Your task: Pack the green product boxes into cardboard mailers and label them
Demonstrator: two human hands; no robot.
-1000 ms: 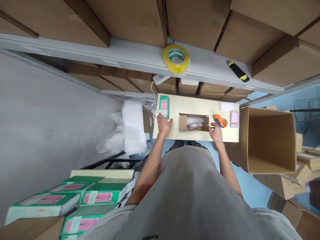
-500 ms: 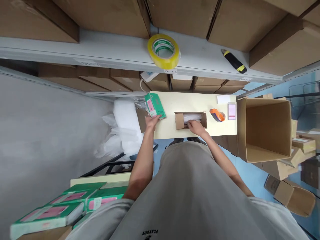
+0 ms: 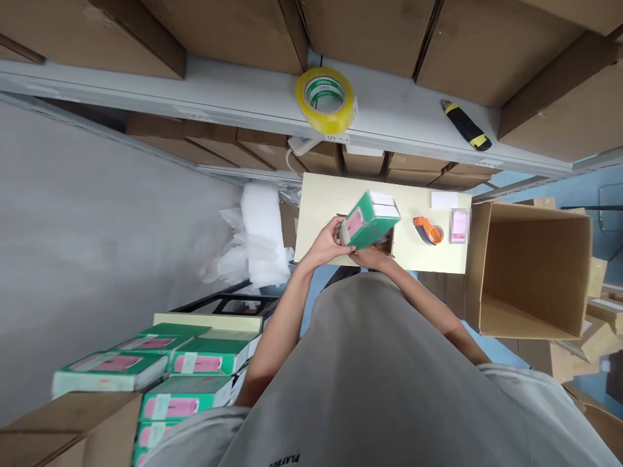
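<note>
Centre of the dial: two grips, left grip and right grip, one green box, one small carton. The one tabletop also carries, towards 3 o'clock, one orange tape dispenser, one white paper and one pinkish panel. Further out at 3 o'clock, one large carton. At 12 o'clock, one yellow tape roll; at 2, one knife. At 9, one white wrapping roll. At 8, at least five stacked boxes. Across 11 to 2, at least five shelved cartons, several cut off
</note>
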